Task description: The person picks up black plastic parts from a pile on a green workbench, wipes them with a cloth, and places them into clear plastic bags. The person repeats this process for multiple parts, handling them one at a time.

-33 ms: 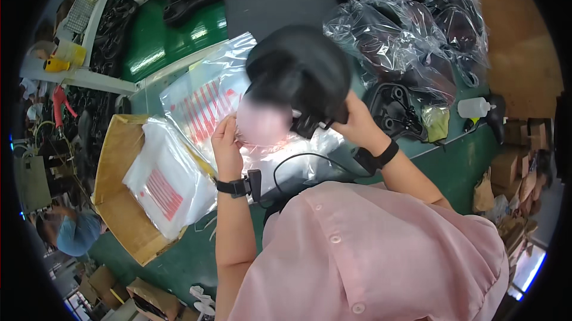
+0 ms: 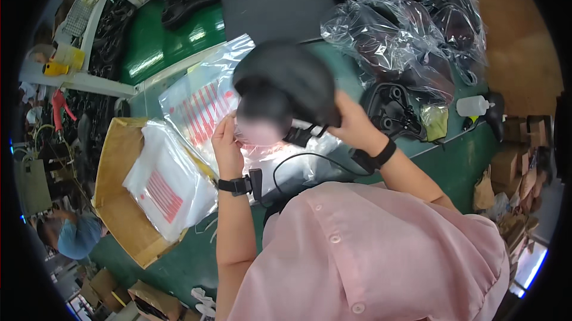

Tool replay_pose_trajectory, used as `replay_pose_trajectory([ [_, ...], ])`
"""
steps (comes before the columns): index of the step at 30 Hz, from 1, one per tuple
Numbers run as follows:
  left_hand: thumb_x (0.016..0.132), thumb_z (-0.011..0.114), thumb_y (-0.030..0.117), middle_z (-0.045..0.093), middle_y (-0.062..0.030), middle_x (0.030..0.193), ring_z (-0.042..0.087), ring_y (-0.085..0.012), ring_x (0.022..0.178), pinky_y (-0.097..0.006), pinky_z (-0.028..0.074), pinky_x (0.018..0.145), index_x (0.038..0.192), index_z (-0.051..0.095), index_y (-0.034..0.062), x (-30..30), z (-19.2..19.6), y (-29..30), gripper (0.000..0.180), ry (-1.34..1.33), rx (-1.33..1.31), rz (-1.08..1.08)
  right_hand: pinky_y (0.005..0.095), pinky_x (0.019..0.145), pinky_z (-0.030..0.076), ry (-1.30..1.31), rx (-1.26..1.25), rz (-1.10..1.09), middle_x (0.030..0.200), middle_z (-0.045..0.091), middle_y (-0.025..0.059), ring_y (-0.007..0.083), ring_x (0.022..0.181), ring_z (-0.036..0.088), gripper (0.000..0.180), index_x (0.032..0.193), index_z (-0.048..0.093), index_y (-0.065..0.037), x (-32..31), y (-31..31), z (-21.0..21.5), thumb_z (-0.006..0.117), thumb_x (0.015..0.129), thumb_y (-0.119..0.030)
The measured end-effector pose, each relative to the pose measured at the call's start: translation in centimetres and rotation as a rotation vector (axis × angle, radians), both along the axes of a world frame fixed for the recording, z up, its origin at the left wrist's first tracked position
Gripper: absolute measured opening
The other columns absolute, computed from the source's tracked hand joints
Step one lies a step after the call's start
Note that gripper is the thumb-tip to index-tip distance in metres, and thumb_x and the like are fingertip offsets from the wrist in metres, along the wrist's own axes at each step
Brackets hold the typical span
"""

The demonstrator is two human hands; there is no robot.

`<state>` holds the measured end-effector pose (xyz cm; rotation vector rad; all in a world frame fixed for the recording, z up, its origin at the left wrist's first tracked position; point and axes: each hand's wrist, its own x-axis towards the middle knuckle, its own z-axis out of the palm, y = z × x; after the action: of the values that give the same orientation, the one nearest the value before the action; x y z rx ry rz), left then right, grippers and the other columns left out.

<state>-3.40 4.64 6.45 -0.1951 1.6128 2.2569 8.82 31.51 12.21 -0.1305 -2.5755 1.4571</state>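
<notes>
A black bicycle saddle, blurred by motion, is held up over the bench. My right hand is closed around its right side, thumb near the metal rails underneath. My left hand is closed in a pinch at the left of the saddle, on what looks like the edge of a clear plastic bag; its fingertips are partly hidden. Another clear bag with red print lies flat just beyond that hand. A smeared pale patch hides part of the space between the hands.
To the left, a cardboard box holds a stack of printed bags. Plastic-wrapped saddles are heaped at the far right, near an upturned saddle, a yellow cloth and a white bottle. A cable runs between my wrist straps.
The saddle has moved left and slightly nearer to me, tilting as my right hand shifts left with it. My left hand has stayed almost in place.
</notes>
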Motion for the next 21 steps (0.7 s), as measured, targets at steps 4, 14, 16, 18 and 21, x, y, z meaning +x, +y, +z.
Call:
replay_pose_trajectory([
  [4,0.096,0.053,0.018,0.067,-0.0024,0.101,0.055,-0.0061,0.062,-0.02,0.041,0.054,0.117,0.061,-0.0009,-1.4,1.0,1.7,0.03,0.164,-0.024,0.133,0.0431,0.08,0.049,-0.111,0.287,0.184,0.11,0.057,0.013,0.0345,0.098,0.059,0.058,0.126,0.049,-0.013,-1.6,-2.7,-0.3,0.062,0.071,-0.001],
  [14,0.081,0.06,0.003,0.069,-0.0143,0.076,0.064,-0.0249,0.063,-0.03,0.05,0.059,0.1,0.071,0.0036,4.1,10.9,2.8,0.022,0.613,-0.66,-0.433,0.0309,0.079,0.049,-0.453,-0.826,-0.086,0.093,0.066,0.0114,0.0184,0.083,0.061,0.05,0.115,0.055,0.006,-2.1,-3.3,-2.0,0.072,0.07,-0.008],
  [16,0.08,0.062,0.004,0.068,-0.0133,0.076,0.066,-0.0289,0.067,-0.033,0.052,0.061,0.109,0.068,0.0057,6.4,11.2,3.2,0.03,0.717,-0.651,-0.848,0.0304,0.077,0.049,-0.306,-0.966,-0.186,0.097,0.064,0.0091,0.0168,0.084,0.06,0.051,0.118,0.053,0.005,-2.3,-4.1,-1.6,0.073,0.074,-0.01],
  [18,0.079,0.062,0.003,0.068,-0.0116,0.083,0.066,-0.0279,0.072,-0.035,0.053,0.065,0.117,0.063,0.0058,10.0,11.4,6.2,0.038,1.115,-0.468,-1.156,0.0304,0.079,0.048,-0.242,-1.191,-0.175,0.099,0.061,0.0074,0.0141,0.087,0.057,0.055,0.122,0.049,0.004,-3.2,-3.2,-1.2,0.074,0.077,-0.015],
  [21,0.079,0.062,0.003,0.068,-0.0097,0.088,0.065,-0.0253,0.078,-0.034,0.051,0.072,0.118,0.061,0.0054,9.1,13.5,10.2,0.039,1.012,-0.183,-1.147,0.0375,0.092,0.041,-0.292,-0.909,-0.257,0.123,0.05,0.0143,0.022,0.11,0.049,0.063,0.13,0.043,0.0,-2.1,1.3,0.7,0.073,0.076,-0.015],
])
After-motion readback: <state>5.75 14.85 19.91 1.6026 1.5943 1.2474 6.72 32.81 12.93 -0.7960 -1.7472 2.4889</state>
